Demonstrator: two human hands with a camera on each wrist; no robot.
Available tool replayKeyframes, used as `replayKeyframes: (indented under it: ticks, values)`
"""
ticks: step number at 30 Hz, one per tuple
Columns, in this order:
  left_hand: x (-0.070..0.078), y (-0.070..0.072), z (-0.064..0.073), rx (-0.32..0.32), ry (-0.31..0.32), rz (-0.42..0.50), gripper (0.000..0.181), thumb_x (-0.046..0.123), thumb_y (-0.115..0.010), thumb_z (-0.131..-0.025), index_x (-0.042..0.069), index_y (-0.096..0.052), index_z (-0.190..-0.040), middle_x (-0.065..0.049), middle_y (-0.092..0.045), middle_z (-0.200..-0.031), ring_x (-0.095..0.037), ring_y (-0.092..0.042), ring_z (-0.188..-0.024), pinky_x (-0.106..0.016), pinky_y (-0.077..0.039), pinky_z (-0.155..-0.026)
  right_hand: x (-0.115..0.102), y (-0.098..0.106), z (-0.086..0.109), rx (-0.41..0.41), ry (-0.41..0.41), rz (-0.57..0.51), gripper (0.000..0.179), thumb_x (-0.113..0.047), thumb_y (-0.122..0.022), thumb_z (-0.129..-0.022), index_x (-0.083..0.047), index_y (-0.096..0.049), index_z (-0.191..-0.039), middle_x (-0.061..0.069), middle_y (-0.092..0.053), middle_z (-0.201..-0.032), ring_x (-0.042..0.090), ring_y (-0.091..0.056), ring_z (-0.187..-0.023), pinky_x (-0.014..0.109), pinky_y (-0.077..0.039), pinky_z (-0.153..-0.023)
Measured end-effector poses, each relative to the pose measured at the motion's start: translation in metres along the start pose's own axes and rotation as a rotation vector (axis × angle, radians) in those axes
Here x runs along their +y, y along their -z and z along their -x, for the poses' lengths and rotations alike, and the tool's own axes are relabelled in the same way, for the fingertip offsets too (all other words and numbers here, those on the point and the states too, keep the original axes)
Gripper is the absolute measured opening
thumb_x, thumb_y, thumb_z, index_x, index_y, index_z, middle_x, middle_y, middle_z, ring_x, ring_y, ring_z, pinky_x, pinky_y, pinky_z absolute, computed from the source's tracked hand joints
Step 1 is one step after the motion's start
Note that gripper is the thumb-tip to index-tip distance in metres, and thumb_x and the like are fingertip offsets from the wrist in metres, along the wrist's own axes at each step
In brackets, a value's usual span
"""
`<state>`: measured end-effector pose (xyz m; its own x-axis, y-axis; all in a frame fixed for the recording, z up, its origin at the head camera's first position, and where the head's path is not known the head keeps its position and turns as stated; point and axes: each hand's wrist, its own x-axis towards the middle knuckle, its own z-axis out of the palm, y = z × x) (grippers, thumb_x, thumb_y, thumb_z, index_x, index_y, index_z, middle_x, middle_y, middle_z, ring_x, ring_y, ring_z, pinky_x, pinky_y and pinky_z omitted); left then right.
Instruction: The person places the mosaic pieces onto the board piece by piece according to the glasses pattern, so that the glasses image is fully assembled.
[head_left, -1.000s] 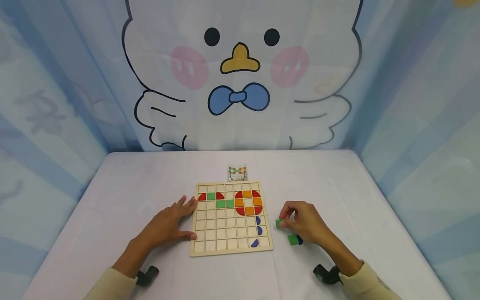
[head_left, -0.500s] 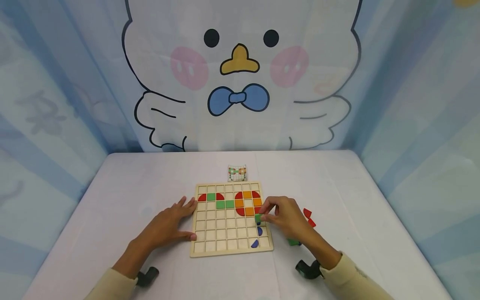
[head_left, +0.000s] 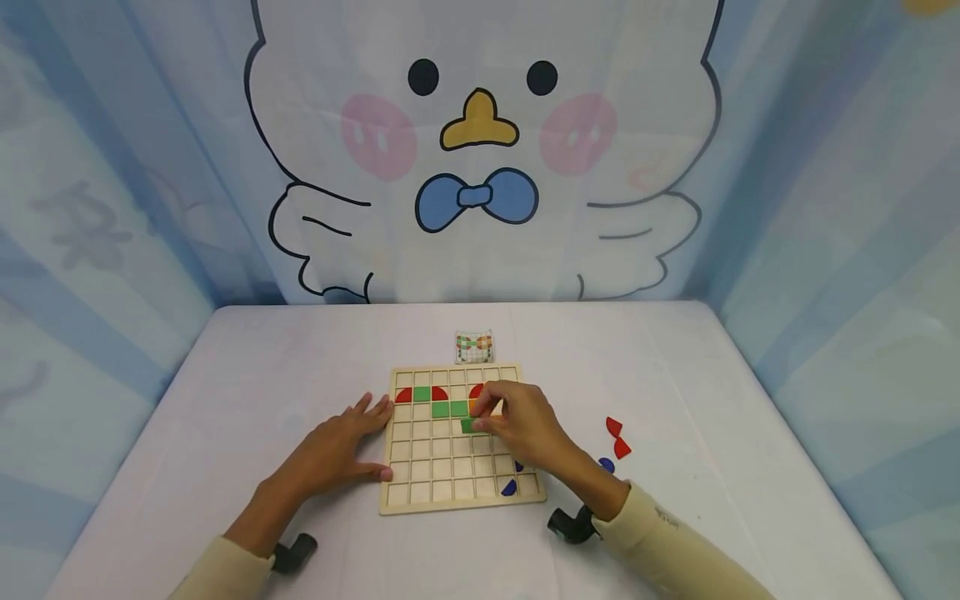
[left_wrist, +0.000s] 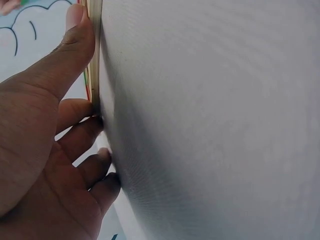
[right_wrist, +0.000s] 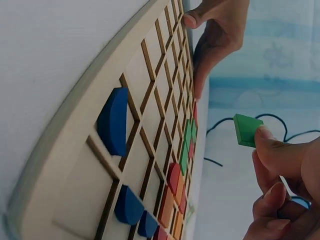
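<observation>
My right hand (head_left: pixel 525 427) pinches a green square tile (right_wrist: pixel 246 130) between thumb and fingertips, raised over the wooden grid board (head_left: pixel 429 469). My left hand (head_left: pixel 327 450) lies at the board's left edge, thumb and fingertips touching it with the fingers spread. Set in the grid's upper left are a red piece (head_left: pixel 404 395) and green squares (head_left: pixel 441 409). Orange and red pieces on the right are mostly hidden behind my right hand. Blue rounded pieces (right_wrist: pixel 114 122) sit in cells along the board's right side.
A small pattern card (head_left: pixel 475 347) stands just beyond the board's far edge. Right of the board lie two loose red pieces (head_left: pixel 615 437) and a blue piece (head_left: pixel 606 465), close by my right forearm. A printed curtain (head_left: pixel 480 250) rises behind the white table (head_left: pixel 300 350).
My right hand has carried the green tile leftward from the table at the board's right to over the middle of the grid. My left hand has stayed in place.
</observation>
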<state>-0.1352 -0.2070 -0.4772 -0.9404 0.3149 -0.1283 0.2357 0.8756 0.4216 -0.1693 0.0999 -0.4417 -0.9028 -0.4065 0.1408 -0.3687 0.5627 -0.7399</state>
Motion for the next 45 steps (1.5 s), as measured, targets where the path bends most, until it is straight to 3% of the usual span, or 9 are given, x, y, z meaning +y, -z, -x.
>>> replayKeyframes:
  ticks: [5,15,21,33,45]
  values:
    - [0.0,0.0,0.001,-0.006,-0.001,0.004,0.108,0.054,-0.09,-0.077,0.013,-0.041,-0.164,-0.012,-0.038,-0.171,-0.05,-0.032,-0.158,-0.071,-0.037,-0.12,-0.008,-0.011,-0.011,-0.016,0.059,0.017,0.019,-0.014,-0.089,-0.085,-0.022,-0.072,-0.087,-0.011,-0.07,-0.085,0.01,-0.055,-0.068,0.021,-0.044,-0.059]
    - [0.001,0.002,0.0,-0.007,-0.018,0.003,0.107,0.056,-0.088,-0.079,0.012,-0.04,-0.164,-0.013,-0.037,-0.171,-0.052,-0.033,-0.157,-0.071,-0.037,-0.12,-0.022,-0.033,-0.037,-0.049,0.076,0.066,0.016,-0.021,-0.088,-0.087,-0.022,-0.073,-0.088,-0.011,-0.073,-0.083,0.006,-0.055,-0.065,0.021,-0.04,-0.057]
    - [0.001,0.003,0.001,-0.006,-0.023,0.022,0.107,0.054,-0.089,-0.078,0.012,-0.041,-0.164,-0.015,-0.038,-0.171,-0.053,-0.034,-0.155,-0.072,-0.036,-0.12,-0.029,-0.048,-0.053,-0.088,0.013,0.057,0.016,-0.022,-0.088,-0.088,-0.023,-0.072,-0.086,-0.013,-0.07,-0.077,0.003,-0.062,-0.075,0.024,-0.045,-0.066]
    - [-0.001,0.003,0.0,0.001,-0.041,0.019,0.105,0.052,-0.089,-0.079,0.01,-0.041,-0.163,-0.016,-0.039,-0.17,-0.055,-0.036,-0.154,-0.073,-0.037,-0.118,-0.025,-0.078,-0.077,-0.093,-0.088,0.143,0.014,-0.019,-0.085,-0.091,-0.021,-0.073,-0.086,-0.009,-0.067,-0.074,0.007,-0.058,-0.063,0.023,-0.043,-0.055]
    - [-0.002,0.001,-0.001,0.008,-0.044,0.024,0.106,0.052,-0.089,-0.079,0.009,-0.04,-0.163,-0.018,-0.039,-0.17,-0.057,-0.037,-0.152,-0.074,-0.037,-0.118,-0.027,-0.09,-0.083,-0.127,-0.102,0.261,0.017,-0.024,-0.083,-0.094,-0.022,-0.07,-0.084,-0.008,-0.065,-0.077,0.01,-0.057,-0.067,0.025,-0.04,-0.057]
